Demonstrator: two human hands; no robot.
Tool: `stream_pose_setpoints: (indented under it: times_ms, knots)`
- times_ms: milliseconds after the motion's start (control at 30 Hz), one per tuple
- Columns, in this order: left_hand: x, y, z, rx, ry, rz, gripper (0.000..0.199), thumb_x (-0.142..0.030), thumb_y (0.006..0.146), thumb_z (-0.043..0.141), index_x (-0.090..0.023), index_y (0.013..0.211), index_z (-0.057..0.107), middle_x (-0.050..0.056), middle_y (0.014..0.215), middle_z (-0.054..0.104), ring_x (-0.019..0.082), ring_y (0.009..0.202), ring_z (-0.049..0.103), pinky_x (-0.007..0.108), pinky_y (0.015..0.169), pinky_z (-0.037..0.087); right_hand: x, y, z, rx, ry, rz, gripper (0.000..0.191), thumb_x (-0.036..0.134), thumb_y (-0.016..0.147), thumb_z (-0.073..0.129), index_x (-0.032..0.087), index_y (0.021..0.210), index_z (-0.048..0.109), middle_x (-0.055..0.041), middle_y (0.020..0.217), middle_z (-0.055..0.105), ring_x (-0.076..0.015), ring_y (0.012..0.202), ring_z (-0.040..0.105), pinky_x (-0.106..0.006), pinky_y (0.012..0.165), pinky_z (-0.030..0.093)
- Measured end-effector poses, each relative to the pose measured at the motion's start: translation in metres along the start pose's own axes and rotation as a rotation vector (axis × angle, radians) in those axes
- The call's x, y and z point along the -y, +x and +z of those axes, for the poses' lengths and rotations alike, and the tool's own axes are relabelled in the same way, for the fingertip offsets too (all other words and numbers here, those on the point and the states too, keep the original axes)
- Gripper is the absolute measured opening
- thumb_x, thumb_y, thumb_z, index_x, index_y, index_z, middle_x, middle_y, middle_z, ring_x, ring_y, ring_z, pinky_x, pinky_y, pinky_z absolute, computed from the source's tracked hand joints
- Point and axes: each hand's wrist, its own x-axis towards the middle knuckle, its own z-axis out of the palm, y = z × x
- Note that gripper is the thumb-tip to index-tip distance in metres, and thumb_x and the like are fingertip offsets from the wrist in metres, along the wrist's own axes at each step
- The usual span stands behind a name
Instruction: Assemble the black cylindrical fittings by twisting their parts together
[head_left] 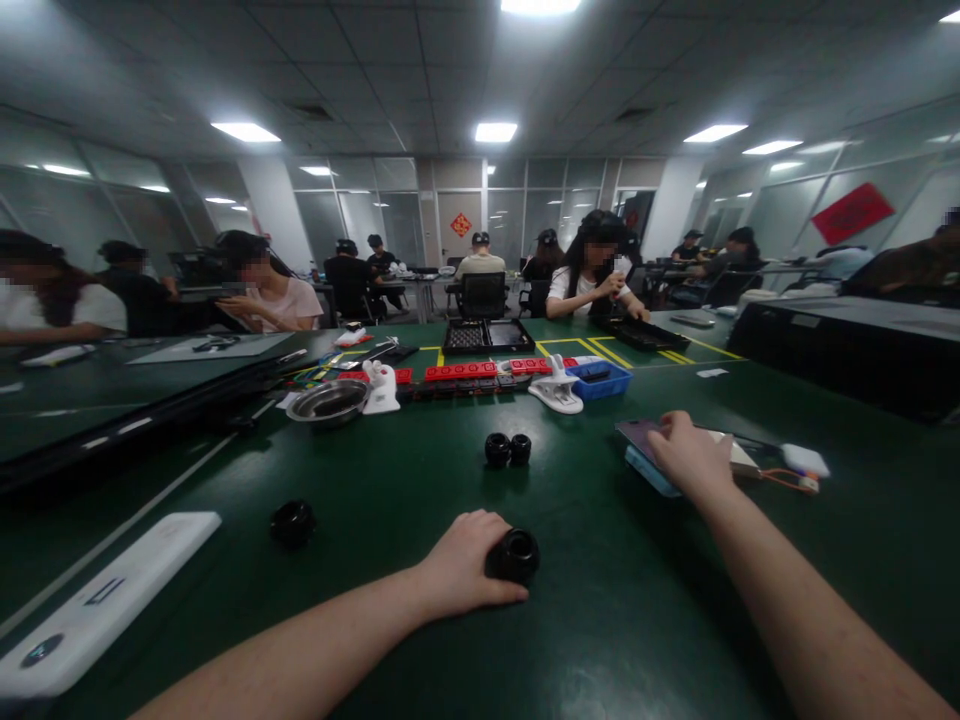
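Note:
My left hand (472,565) is wrapped around a black round part (519,556) with a hole facing up, standing on the green table (600,620). Two similar black round parts (508,449) sit side by side beyond it, and a third black round part (292,523) stands to the left. Over on the right, my right hand (694,455) has its fingers bent over a dark flat phone (637,438), which lies on a light-blue box (651,472). The undersides of the fingers are hidden. A pale box (739,457) shows behind the wrist.
A long white device (112,600) lies at the left. Further back are a metal bowl (328,402), red strips (465,371), a white clamp (556,388) and a blue tray (604,380). A large black case (847,350) stands right. A person (592,280) sits opposite.

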Motion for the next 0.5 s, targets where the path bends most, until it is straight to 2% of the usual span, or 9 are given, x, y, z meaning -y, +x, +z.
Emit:
stream_pose_setpoints:
  times_ms: [33, 100, 167, 267, 333, 400, 500]
  knots:
    - [0.000, 0.000, 0.000, 0.002, 0.000, 0.000, 0.046, -0.052, 0.064, 0.063, -0.020, 0.096, 0.055, 0.002, 0.091, 0.056, 0.020, 0.084, 0.050, 0.032, 0.077, 0.038, 0.007, -0.006, -0.003, -0.043, 0.013, -0.014, 0.030, 0.028, 0.076, 0.041, 0.013, 0.101, 0.047, -0.0135, 0.093, 0.060, -0.0315, 0.095, 0.053, -0.053, 0.088, 0.025]
    - [-0.001, 0.000, -0.002, 0.011, -0.007, -0.002, 0.046, -0.052, 0.064, 0.062, -0.021, 0.097, 0.055, 0.002, 0.092, 0.056, 0.020, 0.084, 0.050, 0.032, 0.077, 0.038, 0.024, -0.024, -0.009, -0.160, 0.197, -0.140, 0.027, 0.025, 0.076, 0.042, 0.013, 0.099, 0.047, -0.0124, 0.092, 0.058, -0.0281, 0.090, 0.053, -0.043, 0.081, 0.037]
    - [-0.002, 0.000, -0.002, 0.014, -0.006, 0.001, 0.045, -0.052, 0.065, 0.062, -0.021, 0.097, 0.054, 0.002, 0.093, 0.056, 0.020, 0.085, 0.050, 0.032, 0.076, 0.038, 0.045, -0.051, -0.011, -0.136, 0.433, -0.317, 0.022, 0.026, 0.077, 0.041, 0.015, 0.095, 0.047, -0.0096, 0.086, 0.057, -0.0233, 0.081, 0.055, -0.035, 0.073, 0.042]
    - [-0.001, 0.003, 0.001, -0.007, 0.029, 0.009, 0.042, -0.049, 0.064, 0.064, -0.020, 0.093, 0.055, 0.002, 0.090, 0.056, 0.020, 0.083, 0.050, 0.031, 0.074, 0.039, 0.075, -0.095, -0.005, 0.018, 0.566, -0.626, 0.024, 0.031, 0.077, 0.047, 0.016, 0.095, 0.047, -0.0078, 0.086, 0.056, -0.0222, 0.080, 0.053, -0.035, 0.072, 0.043]
    - [0.001, 0.004, 0.005, -0.030, 0.063, 0.019, 0.042, -0.047, 0.061, 0.067, -0.019, 0.089, 0.055, 0.001, 0.087, 0.056, 0.020, 0.081, 0.050, 0.031, 0.073, 0.039, 0.088, -0.119, 0.001, 0.117, 0.578, -0.749, 0.034, 0.031, 0.071, 0.056, 0.015, 0.100, 0.047, -0.0080, 0.088, 0.056, -0.0230, 0.083, 0.052, -0.036, 0.074, 0.042]
    - [0.004, 0.006, 0.008, -0.041, 0.082, 0.030, 0.041, -0.045, 0.060, 0.068, -0.018, 0.088, 0.054, 0.001, 0.086, 0.056, 0.020, 0.080, 0.051, 0.030, 0.072, 0.039, 0.095, -0.133, 0.007, 0.205, 0.551, -0.793, 0.038, 0.030, 0.066, 0.062, 0.015, 0.098, 0.050, -0.0079, 0.088, 0.056, -0.0238, 0.082, 0.052, -0.038, 0.073, 0.042]
    - [0.007, 0.006, 0.011, -0.049, 0.077, 0.035, 0.042, -0.044, 0.060, 0.068, -0.018, 0.090, 0.053, 0.002, 0.088, 0.056, 0.020, 0.081, 0.051, 0.030, 0.072, 0.039, 0.095, -0.137, 0.009, 0.354, 0.590, -0.800, 0.034, 0.021, 0.067, 0.059, 0.016, 0.100, 0.050, -0.0069, 0.088, 0.057, -0.0217, 0.082, 0.053, -0.037, 0.074, 0.043]
